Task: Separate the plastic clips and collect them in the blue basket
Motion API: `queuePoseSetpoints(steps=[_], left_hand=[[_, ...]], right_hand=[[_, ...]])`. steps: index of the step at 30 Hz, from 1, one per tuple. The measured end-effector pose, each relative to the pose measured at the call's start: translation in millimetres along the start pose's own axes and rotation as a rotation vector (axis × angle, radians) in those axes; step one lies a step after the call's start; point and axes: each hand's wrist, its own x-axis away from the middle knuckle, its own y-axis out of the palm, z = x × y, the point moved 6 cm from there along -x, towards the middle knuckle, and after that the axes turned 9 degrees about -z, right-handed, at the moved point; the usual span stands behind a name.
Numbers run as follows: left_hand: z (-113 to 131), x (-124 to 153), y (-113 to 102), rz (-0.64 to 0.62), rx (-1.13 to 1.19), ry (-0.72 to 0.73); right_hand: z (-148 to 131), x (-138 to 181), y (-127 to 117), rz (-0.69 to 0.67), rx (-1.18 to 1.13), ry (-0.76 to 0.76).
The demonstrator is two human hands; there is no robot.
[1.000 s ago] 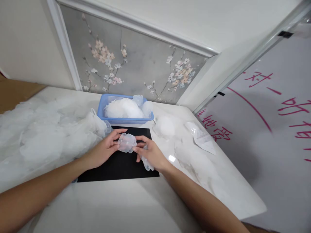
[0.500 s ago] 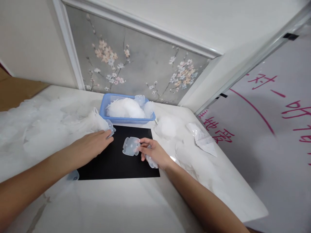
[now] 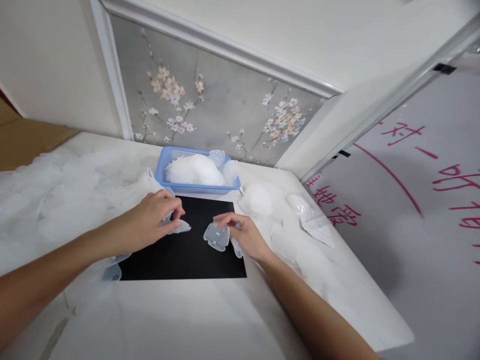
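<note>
My left hand (image 3: 152, 224) pinches a small translucent plastic piece (image 3: 179, 228) just above the left part of a black mat (image 3: 187, 257) on the white table. My right hand (image 3: 243, 234) holds a second translucent plastic piece (image 3: 216, 236) by its right edge, over the right part of the mat. Another clear piece (image 3: 236, 247) shows under my right palm. Both forearms reach in from the bottom of the view.
A blue basket (image 3: 165, 172) heaped with translucent pieces stands behind the mat against the flowered wall panel. A large pile of clear pieces (image 3: 56, 200) covers the table's left side. Plastic bags (image 3: 311, 217) lie at right, near the table edge. A whiteboard with red writing (image 3: 412, 200) leans on the right.
My left hand let go of the shared piece, reached to the pile at left and came back with a new piece. My right hand lowered its piece toward the mat.
</note>
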Motion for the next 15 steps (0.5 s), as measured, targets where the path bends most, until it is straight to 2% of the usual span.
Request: queuePoseSetpoints(steps=[5, 8, 11, 15], left_hand=[[-16, -4, 24, -0.001, 0.705, -0.243], [-23, -5, 42, 0.001, 1.015, -0.346], [-23, -7, 53, -0.050, 1.198, -0.353], [-26, -9, 55, -0.036, 1.293, -0.347]], right_hand=[[11, -4, -10, -0.011, -0.085, 0.054], [13, -4, -13, -0.015, -0.110, 0.064], [12, -4, -15, -0.016, -0.162, 0.061], [12, -4, -14, -0.017, -0.131, 0.060]])
